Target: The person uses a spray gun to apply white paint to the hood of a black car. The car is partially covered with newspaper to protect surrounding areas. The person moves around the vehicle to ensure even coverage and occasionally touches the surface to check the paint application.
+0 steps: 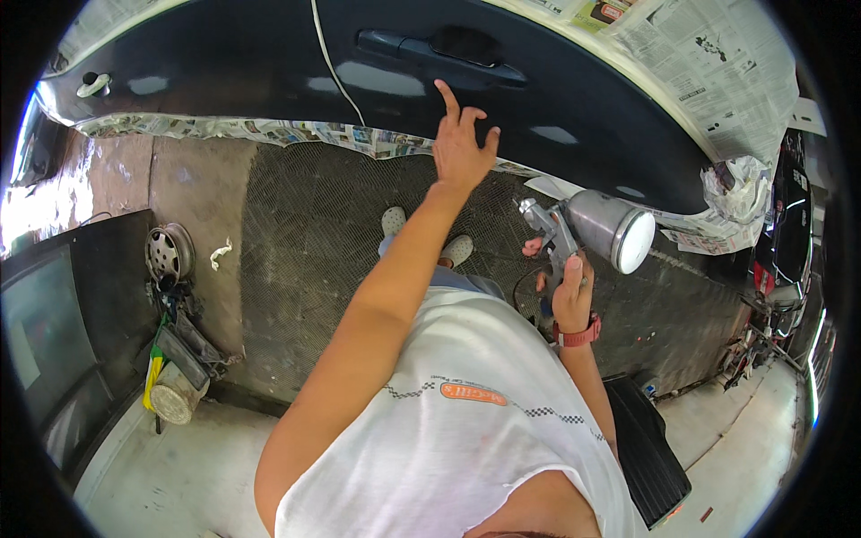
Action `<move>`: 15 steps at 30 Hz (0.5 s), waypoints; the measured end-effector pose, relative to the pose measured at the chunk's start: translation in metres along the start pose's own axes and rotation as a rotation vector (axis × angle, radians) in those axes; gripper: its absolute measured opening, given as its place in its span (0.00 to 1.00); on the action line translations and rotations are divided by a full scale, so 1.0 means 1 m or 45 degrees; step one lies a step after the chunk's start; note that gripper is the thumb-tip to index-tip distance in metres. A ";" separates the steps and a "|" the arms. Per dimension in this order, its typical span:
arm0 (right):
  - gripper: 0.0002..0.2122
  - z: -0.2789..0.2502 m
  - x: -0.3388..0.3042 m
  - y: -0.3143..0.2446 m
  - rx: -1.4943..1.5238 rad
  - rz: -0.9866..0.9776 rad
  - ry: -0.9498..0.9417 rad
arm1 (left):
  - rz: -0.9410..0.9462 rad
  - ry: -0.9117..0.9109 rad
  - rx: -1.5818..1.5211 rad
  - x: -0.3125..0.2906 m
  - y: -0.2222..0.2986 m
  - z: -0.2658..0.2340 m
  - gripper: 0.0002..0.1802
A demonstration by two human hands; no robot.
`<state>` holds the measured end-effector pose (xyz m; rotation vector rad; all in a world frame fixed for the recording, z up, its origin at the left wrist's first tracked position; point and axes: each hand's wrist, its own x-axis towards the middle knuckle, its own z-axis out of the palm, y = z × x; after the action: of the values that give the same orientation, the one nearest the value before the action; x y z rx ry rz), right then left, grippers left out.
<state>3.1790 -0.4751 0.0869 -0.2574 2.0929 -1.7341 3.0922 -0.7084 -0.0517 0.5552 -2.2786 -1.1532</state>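
Observation:
My left hand [463, 148] reaches out to a dark blue car's side [583, 99], fingers apart and holding nothing. Its index finger points at the panel just below the door handle [386, 42]; whether the fingertip touches the paint I cannot tell. On the right, my right hand [569, 300] is wrapped round the grip of a metal spray gun [558, 226]. A grey paint cup [603, 222] with a pale lid sits on the gun, tilted to the right. The gun's nozzle end is toward the car, apart from it.
Newspaper masking [708, 72] edges the car, with more along its lower side. A white cord [325, 49] hangs over the panel. At left are a wheel rim [169, 253], a bucket [177, 394] and a dark panel [54, 314]. A black ribbed piece [644, 453] lies at lower right.

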 end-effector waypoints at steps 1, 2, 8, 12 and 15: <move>0.27 0.003 0.006 -0.004 0.006 -0.007 -0.007 | 0.050 -0.045 0.039 0.006 -0.002 -0.007 0.16; 0.26 0.003 0.012 -0.009 0.009 -0.012 -0.008 | 0.101 -0.096 0.073 0.011 -0.003 -0.012 0.16; 0.27 0.011 0.066 -0.023 0.047 -0.031 0.117 | 0.179 -0.343 0.112 0.010 0.028 -0.005 0.18; 0.28 0.014 0.097 -0.027 0.103 -0.028 0.229 | 0.132 -0.378 0.068 0.008 0.051 0.003 0.21; 0.26 0.020 0.102 -0.039 0.137 -0.035 0.236 | 0.080 -0.467 0.084 0.010 0.071 0.001 0.25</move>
<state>3.0912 -0.5413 0.1029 -0.0980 2.1218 -1.9457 3.0751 -0.6744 0.0089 0.3121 -2.6300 -1.2348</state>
